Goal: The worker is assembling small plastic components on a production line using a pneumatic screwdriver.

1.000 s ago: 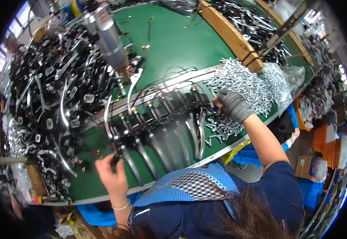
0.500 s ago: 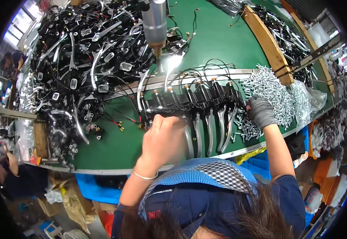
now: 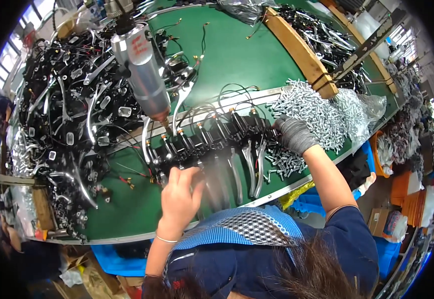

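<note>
On the green counter (image 3: 256,55), a row of black brake-lever assemblies with silver metal blades (image 3: 212,144) lies side by side along a pale rail, and the bare left hand (image 3: 179,199) rests on its left end, fingers curled down over the levers, though whether they clamp one cannot be told. The right hand (image 3: 294,133), in a grey knit glove, is closed around the right end of the row, just beside a heap of small silver screws (image 3: 311,112). A silver cylindrical power screwdriver (image 3: 144,74) hangs above the row, with a tangle of black and silver lever parts (image 3: 72,114) piled to its left.
</note>
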Tool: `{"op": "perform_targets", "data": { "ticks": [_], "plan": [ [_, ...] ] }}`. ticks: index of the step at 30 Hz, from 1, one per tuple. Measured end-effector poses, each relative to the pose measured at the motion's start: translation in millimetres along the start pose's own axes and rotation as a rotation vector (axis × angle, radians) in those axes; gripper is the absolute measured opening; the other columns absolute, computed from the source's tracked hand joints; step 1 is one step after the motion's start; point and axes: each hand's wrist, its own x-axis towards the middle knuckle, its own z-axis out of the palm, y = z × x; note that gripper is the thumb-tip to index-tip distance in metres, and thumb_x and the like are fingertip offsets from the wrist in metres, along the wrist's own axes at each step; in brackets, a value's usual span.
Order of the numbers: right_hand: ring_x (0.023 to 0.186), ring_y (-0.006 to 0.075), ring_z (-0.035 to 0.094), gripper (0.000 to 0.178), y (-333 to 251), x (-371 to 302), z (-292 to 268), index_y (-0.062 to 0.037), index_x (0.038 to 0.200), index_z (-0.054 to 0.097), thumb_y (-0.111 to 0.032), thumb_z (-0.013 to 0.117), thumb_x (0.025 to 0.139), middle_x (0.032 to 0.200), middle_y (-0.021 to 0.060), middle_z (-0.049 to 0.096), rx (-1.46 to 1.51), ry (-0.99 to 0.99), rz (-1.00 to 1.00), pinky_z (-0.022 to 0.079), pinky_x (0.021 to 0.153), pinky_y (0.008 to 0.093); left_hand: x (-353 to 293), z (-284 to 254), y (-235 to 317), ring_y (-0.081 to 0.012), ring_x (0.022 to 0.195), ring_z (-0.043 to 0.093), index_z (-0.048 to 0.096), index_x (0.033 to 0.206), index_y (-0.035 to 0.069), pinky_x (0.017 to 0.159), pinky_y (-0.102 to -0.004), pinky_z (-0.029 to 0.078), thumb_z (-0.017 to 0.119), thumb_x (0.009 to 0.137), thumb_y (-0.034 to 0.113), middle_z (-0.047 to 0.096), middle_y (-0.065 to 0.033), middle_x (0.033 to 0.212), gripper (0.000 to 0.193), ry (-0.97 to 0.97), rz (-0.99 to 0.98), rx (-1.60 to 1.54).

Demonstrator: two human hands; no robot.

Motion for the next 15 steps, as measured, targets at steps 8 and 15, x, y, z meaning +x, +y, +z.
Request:
{"op": "perform_targets", "data": {
  "ticks": [8, 15],
  "plan": [
    [0.072, 0.0273, 0.060, 0.018, 1.3, -9.4, -1.2, -0.0078, 0.089, 0.058, -0.016, 0.062, 0.074, 0.078, 0.0118, 0.060, 0.149, 0.213, 0.109, 0.049, 0.068, 0.0360, 4.4, 6.8, 4.9, -0.0241, 0.063, 0.056, 0.055, 0.096, 0.006, 0.054, -0.0331, 0.045, 0.068, 0.071, 0.007, 0.050, -0.0101, 0.080, 0.028, 0.040, 0.027, 0.016],
    [0.065, 0.0091, 0.052, 0.014, -78.7, -46.8, 5.3, -0.0055, 0.081, 0.054, -0.010, 0.065, 0.074, 0.071, 0.0002, 0.055, 1.231, 0.256, -0.177, 0.045, 0.063, 0.0235, 10.2, 12.4, 9.7, -0.0215, 0.063, 0.057, 0.056, 0.094, 0.004, 0.053, -0.0309, 0.045, 0.069, 0.071, 0.008, 0.051, -0.0094, 0.078, 0.027, 0.010, 0.042, -0.001]
  ]
}}
